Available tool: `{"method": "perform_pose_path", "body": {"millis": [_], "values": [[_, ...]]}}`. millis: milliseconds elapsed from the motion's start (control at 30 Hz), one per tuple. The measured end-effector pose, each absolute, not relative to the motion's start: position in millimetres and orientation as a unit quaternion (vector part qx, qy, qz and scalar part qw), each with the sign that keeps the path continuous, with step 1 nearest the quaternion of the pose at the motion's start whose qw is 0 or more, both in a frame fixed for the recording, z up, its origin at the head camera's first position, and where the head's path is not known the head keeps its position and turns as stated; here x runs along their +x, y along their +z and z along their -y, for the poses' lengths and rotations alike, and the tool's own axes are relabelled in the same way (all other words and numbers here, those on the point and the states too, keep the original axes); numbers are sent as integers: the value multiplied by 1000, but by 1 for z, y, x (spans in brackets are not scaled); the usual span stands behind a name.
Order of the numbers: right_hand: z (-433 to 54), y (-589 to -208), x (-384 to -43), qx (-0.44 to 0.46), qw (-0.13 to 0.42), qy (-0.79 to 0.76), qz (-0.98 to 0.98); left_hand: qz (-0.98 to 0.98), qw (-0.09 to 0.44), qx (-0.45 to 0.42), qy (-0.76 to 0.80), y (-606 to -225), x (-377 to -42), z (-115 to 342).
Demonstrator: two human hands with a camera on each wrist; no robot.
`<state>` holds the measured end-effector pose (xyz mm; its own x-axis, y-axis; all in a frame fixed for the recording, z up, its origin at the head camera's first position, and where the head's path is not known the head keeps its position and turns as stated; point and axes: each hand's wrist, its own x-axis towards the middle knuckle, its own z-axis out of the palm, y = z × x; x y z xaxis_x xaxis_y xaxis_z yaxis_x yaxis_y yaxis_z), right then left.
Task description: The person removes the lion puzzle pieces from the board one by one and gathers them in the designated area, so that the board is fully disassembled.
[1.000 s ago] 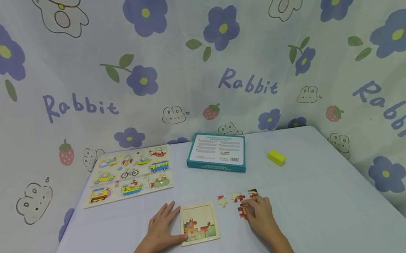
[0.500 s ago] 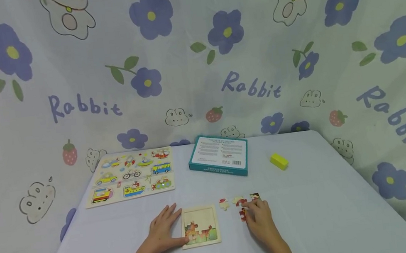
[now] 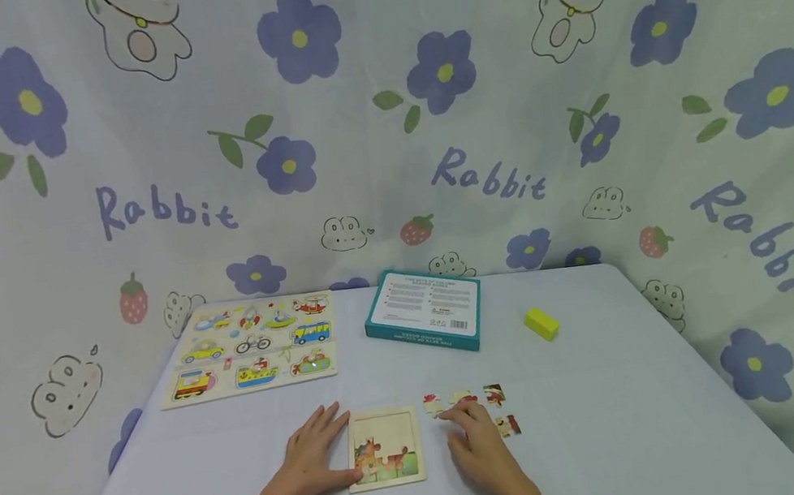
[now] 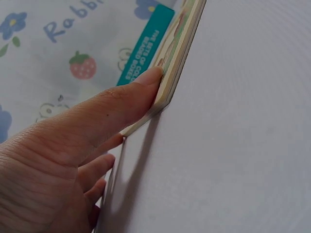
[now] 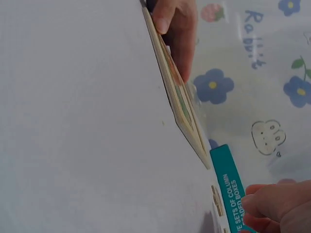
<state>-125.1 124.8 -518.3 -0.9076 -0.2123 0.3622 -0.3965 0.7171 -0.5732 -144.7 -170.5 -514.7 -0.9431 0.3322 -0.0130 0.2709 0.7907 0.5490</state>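
Note:
A square wooden puzzle tray (image 3: 389,484) lies flat with a partly assembled picture (image 3: 395,462) along its lower part. My left hand (image 3: 311,460) is spread at the tray's left side, thumb on its lower left corner and fingertips by the upper left one. In the left wrist view the thumb (image 4: 141,82) presses the tray's rim. My right hand (image 3: 482,450) is between the tray and the loose jigsaw pieces, its index fingertip just below the leftmost piece (image 3: 432,403). What lies under its fingers is hidden; I cannot tell if it holds a piece.
More loose pieces lie beyond and beside the right hand, including one piece (image 3: 495,395) at the back and another piece (image 3: 509,426) to the right. A vehicle picture board (image 3: 247,354), a teal box (image 3: 422,310) and a yellow block (image 3: 541,324) stand farther back.
My right hand has moved left toward the tray, uncovering a piece on its right. A reddish piece that was at its fingertips is out of sight. The left hand stays at the tray.

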Motion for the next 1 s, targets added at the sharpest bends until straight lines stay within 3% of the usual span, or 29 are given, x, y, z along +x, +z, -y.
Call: {"method": "perform_pose_path", "body": {"millis": [233, 1000], "values": [[-111, -520, -124, 225, 161, 335, 901, -944, 47, 163, 281, -517, -145, 171], [-64, -521, -119, 369, 147, 337, 854, -945, 50, 162, 280, -513, -143, 170]]}}
